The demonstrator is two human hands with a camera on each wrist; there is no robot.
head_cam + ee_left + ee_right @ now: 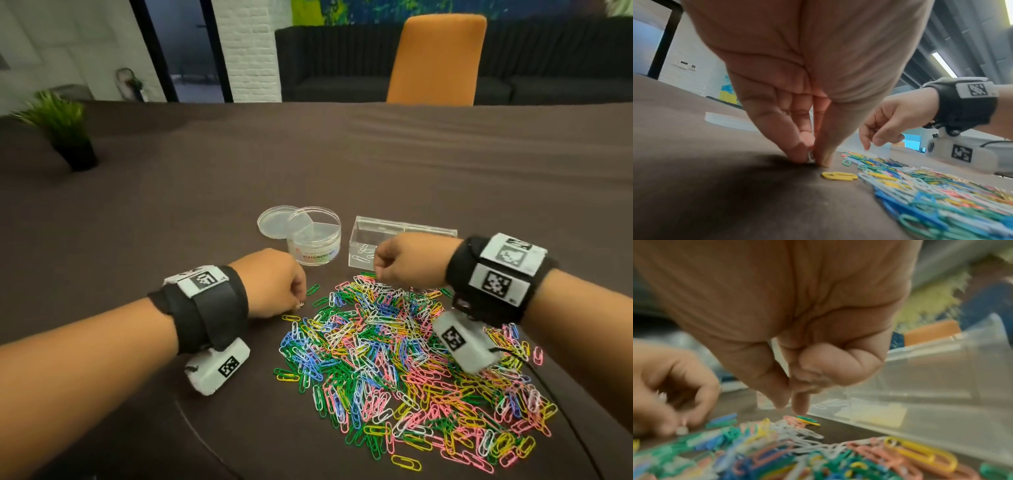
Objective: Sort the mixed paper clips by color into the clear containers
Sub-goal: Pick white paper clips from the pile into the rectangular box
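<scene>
A wide heap of mixed paper clips [411, 363] in green, blue, pink, yellow and white lies on the brown table. Behind it stand a round divided clear container [314, 240] and a rectangular clear box [404, 233] holding a few white clips [363, 255]. My left hand [300, 304] is at the heap's left edge. Thumb and forefinger pinch a white clip [811, 156] against the cloth. My right hand [378, 274] hovers over the heap's far edge by the box, its fingers curled. Its thumb and forefinger [800, 408] point down over a pink and a green clip [806, 419], with nothing visible between them.
The round container's lid [274, 221] lies flat behind it on the left. A potted plant [68, 137] stands at the far left of the table, and an orange chair [436, 58] is beyond the far edge. A thin black cable [561, 411] runs along the heap's right side.
</scene>
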